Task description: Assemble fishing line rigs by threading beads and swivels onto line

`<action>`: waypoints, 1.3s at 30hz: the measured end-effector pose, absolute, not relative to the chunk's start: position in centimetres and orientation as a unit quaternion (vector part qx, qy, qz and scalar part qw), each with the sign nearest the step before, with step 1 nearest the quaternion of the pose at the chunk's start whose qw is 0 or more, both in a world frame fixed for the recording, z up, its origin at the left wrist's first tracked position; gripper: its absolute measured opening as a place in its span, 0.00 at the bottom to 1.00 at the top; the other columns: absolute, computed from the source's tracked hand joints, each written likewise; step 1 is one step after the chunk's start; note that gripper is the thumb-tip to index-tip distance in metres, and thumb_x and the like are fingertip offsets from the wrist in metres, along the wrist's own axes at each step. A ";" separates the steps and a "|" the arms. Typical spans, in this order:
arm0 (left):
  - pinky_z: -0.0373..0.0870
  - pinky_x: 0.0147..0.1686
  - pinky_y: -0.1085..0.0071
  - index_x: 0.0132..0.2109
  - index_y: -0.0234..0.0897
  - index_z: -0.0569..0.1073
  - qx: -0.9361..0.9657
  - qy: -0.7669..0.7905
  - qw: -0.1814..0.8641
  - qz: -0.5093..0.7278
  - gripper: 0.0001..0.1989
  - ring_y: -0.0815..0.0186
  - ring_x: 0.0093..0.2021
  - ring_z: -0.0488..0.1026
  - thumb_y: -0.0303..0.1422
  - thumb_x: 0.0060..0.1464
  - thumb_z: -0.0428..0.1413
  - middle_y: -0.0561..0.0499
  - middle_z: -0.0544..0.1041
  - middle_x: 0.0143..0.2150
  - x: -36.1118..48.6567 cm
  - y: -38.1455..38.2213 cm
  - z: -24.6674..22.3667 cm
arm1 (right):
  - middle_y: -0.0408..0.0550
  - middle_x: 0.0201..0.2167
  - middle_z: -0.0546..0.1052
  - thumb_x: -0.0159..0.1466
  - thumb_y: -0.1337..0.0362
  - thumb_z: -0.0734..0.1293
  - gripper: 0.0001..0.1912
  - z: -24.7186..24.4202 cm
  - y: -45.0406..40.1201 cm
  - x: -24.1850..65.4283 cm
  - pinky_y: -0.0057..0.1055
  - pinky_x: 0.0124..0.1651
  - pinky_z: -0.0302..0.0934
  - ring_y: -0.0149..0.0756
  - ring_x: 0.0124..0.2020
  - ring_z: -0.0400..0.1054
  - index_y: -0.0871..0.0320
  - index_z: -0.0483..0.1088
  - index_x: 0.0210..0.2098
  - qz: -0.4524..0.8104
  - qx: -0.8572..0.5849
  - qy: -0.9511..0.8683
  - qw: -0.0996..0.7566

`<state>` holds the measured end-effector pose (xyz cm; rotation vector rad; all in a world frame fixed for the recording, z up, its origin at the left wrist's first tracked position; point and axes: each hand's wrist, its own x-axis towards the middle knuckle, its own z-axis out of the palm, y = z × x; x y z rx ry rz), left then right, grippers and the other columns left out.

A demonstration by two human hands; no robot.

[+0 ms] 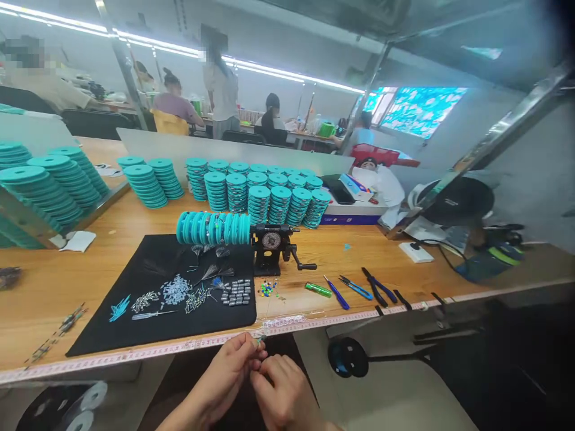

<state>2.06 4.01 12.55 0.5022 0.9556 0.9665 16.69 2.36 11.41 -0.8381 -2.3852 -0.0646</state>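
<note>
My left hand point(233, 362) is closed in a pinch at the table's front edge. A tiny dark greenish piece shows at its fingertips, too small to name. Right beside it, my right hand point(285, 383) is closed with curled fingers, and whatever it may hold is hidden. Just beyond the hands lies a black mat point(197, 323) with pale blue small pieces point(175, 290), grey weights point(236, 292), a small screwdriver point(153, 315) and turquoise strips point(119, 308). Yellow, blue and green beads point(268, 288) lie on the wood to the mat's right.
A hand-cranked winder point(271, 245) carries a row of turquoise foam spools point(213, 228). Stacked spools point(258, 203) stand behind it. To the right lie a green tube point(318, 290), a blue pen-like tool point(336, 293), snips point(357, 287) and pliers point(377, 287). A measuring tape point(193, 344) lines the edge.
</note>
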 end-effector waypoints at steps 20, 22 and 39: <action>0.59 0.32 0.71 0.27 0.39 0.65 0.501 0.495 0.575 0.416 0.13 0.65 0.30 0.62 0.38 0.55 0.57 0.54 0.66 0.28 -0.7 4.8 13.4 | 0.43 0.28 0.71 0.67 0.71 0.61 0.09 13.6 6.1 17.9 0.29 0.35 0.58 0.34 0.32 0.66 0.58 0.69 0.31 0.275 -0.408 -0.807 0.326; 0.60 0.33 0.71 0.30 0.40 0.64 0.540 0.508 0.525 0.417 0.09 0.64 0.33 0.62 0.33 0.58 0.53 0.52 0.65 0.33 -0.2 4.3 14.0 | 0.45 0.28 0.70 0.69 0.70 0.59 0.10 13.3 6.8 18.5 0.30 0.35 0.58 0.35 0.31 0.65 0.59 0.70 0.33 0.275 -0.384 -0.815 0.336; 0.62 0.59 0.55 0.46 0.40 0.76 0.767 0.514 0.294 0.249 0.21 0.51 0.54 0.71 0.17 0.54 0.46 0.43 0.77 0.44 0.2 3.8 13.1 | 0.37 0.23 0.78 0.67 0.66 0.66 0.08 12.5 13.4 16.3 0.23 0.30 0.59 0.29 0.24 0.72 0.53 0.76 0.32 0.298 -0.272 -0.861 0.308</action>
